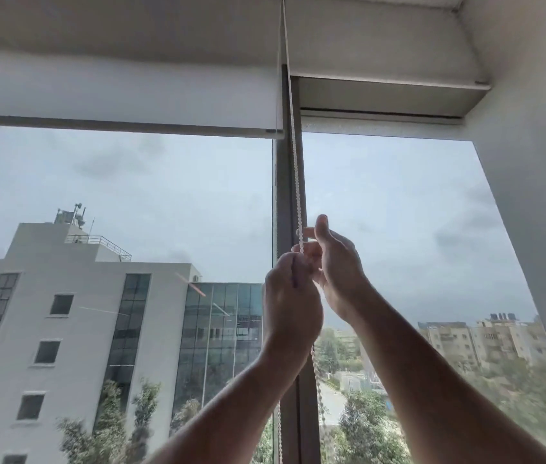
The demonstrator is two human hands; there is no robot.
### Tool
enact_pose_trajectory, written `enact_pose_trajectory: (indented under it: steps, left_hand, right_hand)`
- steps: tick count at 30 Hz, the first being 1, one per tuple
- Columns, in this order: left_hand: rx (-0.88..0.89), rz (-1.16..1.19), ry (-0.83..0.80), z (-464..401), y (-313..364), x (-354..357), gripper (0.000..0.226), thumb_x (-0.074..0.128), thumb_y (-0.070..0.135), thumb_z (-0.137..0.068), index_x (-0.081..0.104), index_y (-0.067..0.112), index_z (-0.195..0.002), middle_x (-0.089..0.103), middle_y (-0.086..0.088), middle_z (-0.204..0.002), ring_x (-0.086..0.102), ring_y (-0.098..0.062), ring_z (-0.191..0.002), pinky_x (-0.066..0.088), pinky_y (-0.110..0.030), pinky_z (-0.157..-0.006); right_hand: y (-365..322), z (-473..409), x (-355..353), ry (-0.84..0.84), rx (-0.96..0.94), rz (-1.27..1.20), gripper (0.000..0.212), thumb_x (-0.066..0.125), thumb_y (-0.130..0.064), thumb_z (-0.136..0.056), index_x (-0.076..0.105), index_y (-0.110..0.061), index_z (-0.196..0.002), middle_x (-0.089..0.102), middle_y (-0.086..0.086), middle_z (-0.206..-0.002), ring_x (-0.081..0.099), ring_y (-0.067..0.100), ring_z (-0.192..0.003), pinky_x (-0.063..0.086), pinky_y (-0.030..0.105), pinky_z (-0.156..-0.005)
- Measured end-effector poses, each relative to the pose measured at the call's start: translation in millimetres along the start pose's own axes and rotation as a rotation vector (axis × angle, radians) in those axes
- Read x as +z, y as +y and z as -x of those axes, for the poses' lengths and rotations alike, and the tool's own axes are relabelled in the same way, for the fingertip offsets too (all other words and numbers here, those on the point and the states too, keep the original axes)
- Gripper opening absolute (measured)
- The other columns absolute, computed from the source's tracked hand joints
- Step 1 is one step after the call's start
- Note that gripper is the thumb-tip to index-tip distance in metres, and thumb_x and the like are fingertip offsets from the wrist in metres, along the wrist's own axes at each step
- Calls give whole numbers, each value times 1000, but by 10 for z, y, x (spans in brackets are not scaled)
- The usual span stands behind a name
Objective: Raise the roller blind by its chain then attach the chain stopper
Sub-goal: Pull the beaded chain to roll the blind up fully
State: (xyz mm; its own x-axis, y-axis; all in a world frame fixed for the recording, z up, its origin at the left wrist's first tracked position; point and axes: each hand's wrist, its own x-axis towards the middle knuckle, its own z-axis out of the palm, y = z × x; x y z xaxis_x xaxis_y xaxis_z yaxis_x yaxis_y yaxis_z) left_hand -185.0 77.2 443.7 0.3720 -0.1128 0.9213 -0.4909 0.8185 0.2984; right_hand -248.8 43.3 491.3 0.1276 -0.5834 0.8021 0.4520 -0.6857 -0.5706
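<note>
1. The window (131, 195) fills most of the view: two large glass panes with a grey sky, a pale office building and trees outside.
2. A white ceiling soffit (164, 25) runs across the top, and a white wall (532, 195) closes the right side.
3. The roller blind (114, 95) over the left pane is rolled far up; its bottom bar sits near the top edge of the glass, leaving nearly the whole pane uncovered.
4. A second blind (382, 98) over the right pane is also drawn up close under the soffit.
5. A grey window post (290, 182) stands upright between the two panes.
6. Two bare forearms reach up from the lower edge of the view and meet in front of the post.
7. The right hand (335, 262) is the higher one, its back to the camera, thumb pointing up, its fingers curled loosely toward the chain at about mid-height of the post.
8. The left hand (290, 296) sits just below and touching it, closed into a fist around the chain.
9. The bead chain (295, 162) is white, hangs from the top along the post, passes into both hands, and comes out again below the left wrist, hanging down toward the lower edge.
10. A small white loop or clip-like piece (299, 233) shows on the chain at the right hand's fingertips; whether it is the chain stopper is too small to tell.
</note>
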Motion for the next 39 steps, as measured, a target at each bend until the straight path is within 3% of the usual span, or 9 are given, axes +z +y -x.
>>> enact_pose_trajectory:
  steps: [4, 8, 15, 19, 22, 26, 32, 35, 39]
  left_hand:
    - [-20, -59, -27, 390, -213, -19, 32, 44, 12, -99, 60, 17, -72, 50, 10, -52, 43, -3, -47, 29, -15, -45]
    - [-45, -45, -63, 509, -291, -61, 32, 44, 12, -100, 59, 19, -73, 53, 18, -50, 39, -4, -46, 29, -18, -47]
    - [-151, 139, -219, 333, -300, -282, 32, 43, 28, -90, 65, 17, -70, 40, 8, -41, 31, -9, -39, 27, -27, -43]
    - [-313, 142, -220, 90, -284, -409, 41, 33, 27, -103, 67, 16, -83, 69, -7, -71, 64, -26, -66, 53, -36, -61]
    - [-372, 77, -180, -165, -260, -450, 51, 24, 44, -103, 67, 16, -104, 73, -10, -93, 68, -26, -90, 54, -41, -80]
    - [-292, 44, -213, -526, -76, -419, 56, 27, 53, -100, 62, 13, -117, 72, -11, -103, 69, -22, -95, 57, -35, -73]
    - [-330, 97, -336, -953, 365, -158, 45, 32, 44, -103, 57, 8, -111, 60, -9, -78, 62, -19, -67, 52, -28, -55]
    - [-418, 228, -243, -934, 462, -17, 29, 36, 28, -103, 56, 12, -91, 42, 5, -49, 38, -8, -34, 32, -16, -37]
    - [-255, 97, -121, -780, 333, 42, 35, 35, 16, -95, 49, 18, -63, 36, 10, -36, 32, -15, -33, 25, -22, -44]
  right_hand:
    - [-231, -188, 213, -27, 22, -62, 47, 38, -42, -104, 63, -2, -106, 57, 4, -66, 52, 14, -52, 48, 28, -51]
    - [-292, -322, 386, 129, 38, -74, 40, 35, -32, -104, 64, -10, -86, 35, -5, -53, 28, 8, -33, 25, 21, -37]
    - [-289, -192, 436, 208, -155, -58, 33, 33, -3, -93, 56, -12, -71, 39, -4, -44, 27, 12, -26, 22, 20, -35]
    - [-175, -34, 472, 199, -198, -18, 38, 35, -8, -91, 56, -18, -62, 33, -6, -35, 30, 15, -30, 27, 26, -41]
    - [-13, 92, 484, 217, -219, 28, 39, 39, -21, -87, 63, -25, -56, 40, -1, -47, 36, 22, -44, 33, 34, -50]
    - [125, 255, 435, 213, -262, 31, 43, 44, -19, -98, 61, -18, -58, 47, -8, -44, 43, 11, -42, 34, 24, -44]
    - [543, 542, 450, 206, -381, 162, 40, 44, -25, -101, 59, -22, -64, 41, -14, -41, 32, 12, -45, 26, 28, -48]
    - [707, 682, 432, 192, -361, 157, 38, 43, -33, -100, 58, -19, -69, 38, -9, -43, 31, 17, -43, 25, 30, -47]
    - [776, 763, 349, 63, -188, -42, 44, 44, -26, -103, 57, -14, -64, 33, 3, -43, 27, 13, -34, 22, 23, -39]
